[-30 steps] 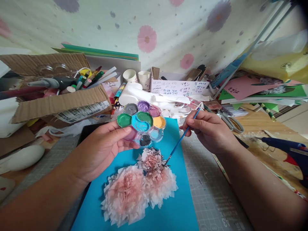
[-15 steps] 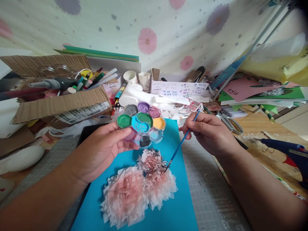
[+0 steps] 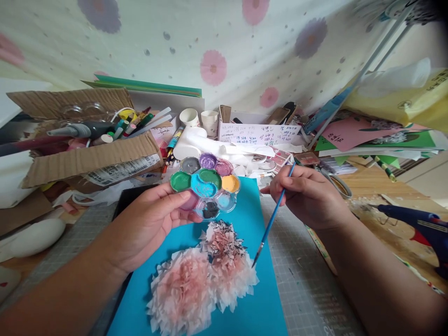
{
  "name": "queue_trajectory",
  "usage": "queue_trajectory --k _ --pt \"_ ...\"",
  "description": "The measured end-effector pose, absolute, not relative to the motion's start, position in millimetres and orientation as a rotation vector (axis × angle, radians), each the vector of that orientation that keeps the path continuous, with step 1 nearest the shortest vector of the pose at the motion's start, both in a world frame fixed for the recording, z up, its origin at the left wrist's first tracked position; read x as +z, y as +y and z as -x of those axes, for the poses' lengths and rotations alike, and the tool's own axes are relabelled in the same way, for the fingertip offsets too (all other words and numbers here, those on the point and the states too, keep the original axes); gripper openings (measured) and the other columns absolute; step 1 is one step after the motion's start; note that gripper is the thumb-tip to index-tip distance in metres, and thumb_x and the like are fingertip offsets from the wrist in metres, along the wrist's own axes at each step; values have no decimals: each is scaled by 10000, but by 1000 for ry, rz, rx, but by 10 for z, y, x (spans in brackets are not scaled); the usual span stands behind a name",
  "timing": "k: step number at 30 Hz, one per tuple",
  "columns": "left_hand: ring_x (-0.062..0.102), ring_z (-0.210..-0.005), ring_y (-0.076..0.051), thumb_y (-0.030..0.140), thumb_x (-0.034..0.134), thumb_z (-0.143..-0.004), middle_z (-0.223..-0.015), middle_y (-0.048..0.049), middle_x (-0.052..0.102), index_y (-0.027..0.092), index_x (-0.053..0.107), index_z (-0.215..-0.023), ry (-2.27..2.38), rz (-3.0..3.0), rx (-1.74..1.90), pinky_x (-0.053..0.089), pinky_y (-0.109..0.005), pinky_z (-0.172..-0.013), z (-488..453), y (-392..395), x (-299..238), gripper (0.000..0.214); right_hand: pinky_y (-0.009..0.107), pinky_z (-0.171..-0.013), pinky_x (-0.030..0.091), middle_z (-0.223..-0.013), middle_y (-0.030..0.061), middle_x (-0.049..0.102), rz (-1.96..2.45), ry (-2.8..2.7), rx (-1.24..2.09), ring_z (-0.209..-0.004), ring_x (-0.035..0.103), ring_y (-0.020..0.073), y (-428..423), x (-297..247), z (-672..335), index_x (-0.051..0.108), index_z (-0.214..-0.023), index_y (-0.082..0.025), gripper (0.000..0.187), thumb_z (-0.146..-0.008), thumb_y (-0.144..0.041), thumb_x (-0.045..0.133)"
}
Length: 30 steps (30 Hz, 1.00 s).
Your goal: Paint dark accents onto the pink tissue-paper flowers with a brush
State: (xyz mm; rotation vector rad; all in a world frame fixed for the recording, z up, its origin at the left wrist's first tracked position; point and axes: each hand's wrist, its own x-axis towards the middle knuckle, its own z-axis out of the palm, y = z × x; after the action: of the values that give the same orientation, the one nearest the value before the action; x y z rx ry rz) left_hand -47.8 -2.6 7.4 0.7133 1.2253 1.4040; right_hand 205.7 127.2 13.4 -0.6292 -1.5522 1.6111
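My left hand (image 3: 164,207) grips a clear flower-shaped paint palette (image 3: 226,201) by its lower left edge, thumb on top. Its wells hold green, blue, purple, pink, yellow, grey and black paint. Between the fingers of my right hand (image 3: 306,193) is a thin blue paintbrush (image 3: 273,214), slanting down to the left. The dark brush tip is at the right edge of the pink and white tissue-paper flowers (image 3: 184,287). Some petals of the upper flower have black edges. These flowers lie on a bright blue sheet (image 3: 257,308), below the palette.
A grey cutting mat (image 3: 308,289) lies under the blue sheet. At left stands an open cardboard box (image 3: 70,161) of markers and tools. Paper cups (image 3: 189,117) are at the back; scissors (image 3: 338,184) and a blue glue gun (image 3: 413,214) lie at right.
My right hand has moved the paintbrush right and down, so its tip has gone from the flower's upper middle to its right edge. My left hand and the palette stay nearly still.
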Motion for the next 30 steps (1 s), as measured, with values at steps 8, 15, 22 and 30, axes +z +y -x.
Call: queue_trajectory --k 8,15,22,30 --pt "686 -815 -225 322 772 -812 -909 -34 789 238 776 -911 1191 -714 1398 588 -382 -731 458 -52 81 129 244 -590 516 -735 -1 725 547 -1284 1393 -625 628 121 1184 188 -2008 762 -774 -247 96 -782 -329 813" --pt "667 -766 -231 311 789 -778 -845 -61 749 211 781 -907 1181 -679 1422 575 -396 -701 429 -38 95 163 269 -624 541 -785 23 748 530 -1404 1377 -630 637 133 1123 134 -1993 788 -821 -261 72 -807 -331 802" --pt "667 -765 -233 328 782 -783 -861 -66 740 213 778 -877 1170 -680 1414 562 -410 -718 430 -32 78 149 322 -648 572 -799 40 757 566 -1530 1368 -677 675 179 1131 75 -2012 801 -838 -266 58 -808 -315 803" --pt "681 -757 -238 339 781 -785 -871 -68 752 216 779 -897 1164 -689 1404 557 -417 -732 436 -57 76 167 306 -620 549 -694 22 718 620 -1476 1371 -609 644 160 1126 89 -1978 772 -723 -238 139 -770 -357 826"
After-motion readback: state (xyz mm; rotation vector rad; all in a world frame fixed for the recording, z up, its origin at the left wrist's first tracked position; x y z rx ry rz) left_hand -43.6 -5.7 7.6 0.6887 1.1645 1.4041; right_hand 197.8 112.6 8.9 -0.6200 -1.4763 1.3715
